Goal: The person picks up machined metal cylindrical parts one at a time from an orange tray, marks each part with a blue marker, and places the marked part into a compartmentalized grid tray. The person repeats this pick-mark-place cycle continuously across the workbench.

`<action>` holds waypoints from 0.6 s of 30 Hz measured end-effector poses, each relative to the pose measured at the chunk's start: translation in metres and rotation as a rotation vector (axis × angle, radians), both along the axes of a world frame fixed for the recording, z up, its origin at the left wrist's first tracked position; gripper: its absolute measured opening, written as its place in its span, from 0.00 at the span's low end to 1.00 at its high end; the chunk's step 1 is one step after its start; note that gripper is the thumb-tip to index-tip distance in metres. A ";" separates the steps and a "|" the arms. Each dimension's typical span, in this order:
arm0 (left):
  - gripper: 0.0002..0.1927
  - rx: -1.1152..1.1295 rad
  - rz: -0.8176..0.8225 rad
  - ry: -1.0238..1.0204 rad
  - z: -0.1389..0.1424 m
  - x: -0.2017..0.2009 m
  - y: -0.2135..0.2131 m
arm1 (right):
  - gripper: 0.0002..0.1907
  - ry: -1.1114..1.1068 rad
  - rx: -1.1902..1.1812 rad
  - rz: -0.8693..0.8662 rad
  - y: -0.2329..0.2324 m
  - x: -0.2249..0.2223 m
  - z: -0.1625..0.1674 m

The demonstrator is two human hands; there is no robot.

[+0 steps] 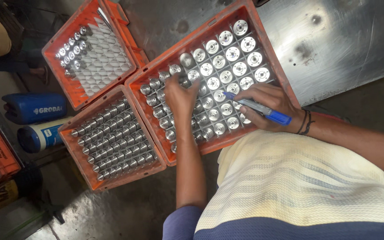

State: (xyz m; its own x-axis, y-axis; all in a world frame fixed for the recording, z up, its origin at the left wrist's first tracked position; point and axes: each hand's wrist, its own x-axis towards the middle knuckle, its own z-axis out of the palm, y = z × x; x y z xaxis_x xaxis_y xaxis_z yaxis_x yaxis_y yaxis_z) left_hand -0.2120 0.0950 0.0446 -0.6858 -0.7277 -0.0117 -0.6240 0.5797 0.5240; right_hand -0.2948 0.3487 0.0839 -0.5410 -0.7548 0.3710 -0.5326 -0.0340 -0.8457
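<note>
Right hand point(270, 106) grips a blue marker point(258, 109), tip down at the gridded metal parts point(227, 62) in the centre crate point(285, 80); left hand point(181, 95) rests spread, steadying neighbours.

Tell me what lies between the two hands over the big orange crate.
In the head view, rows of shiny round metal parts in grid cells separate the left hand from the right hand, which holds a blue marker pointing towards them.
</note>
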 end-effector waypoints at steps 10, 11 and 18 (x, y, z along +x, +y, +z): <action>0.22 0.618 -0.190 0.614 0.017 0.020 -0.023 | 0.11 0.063 -0.011 0.030 0.001 -0.002 0.003; 0.23 0.879 -0.126 0.752 0.011 0.022 -0.016 | 0.11 0.109 -0.035 0.096 -0.004 -0.002 0.002; 0.23 1.404 0.165 0.664 -0.030 0.012 0.062 | 0.09 0.106 0.010 0.048 -0.009 0.000 -0.006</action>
State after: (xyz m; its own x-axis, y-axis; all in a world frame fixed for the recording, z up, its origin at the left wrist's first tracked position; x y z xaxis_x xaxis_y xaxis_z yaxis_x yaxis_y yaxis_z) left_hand -0.2004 0.1573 0.0147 -0.7601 -0.4595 -0.4594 -0.0745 -0.6407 0.7641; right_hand -0.2949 0.3400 0.0782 -0.4626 -0.7825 0.4168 -0.6169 -0.0535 -0.7852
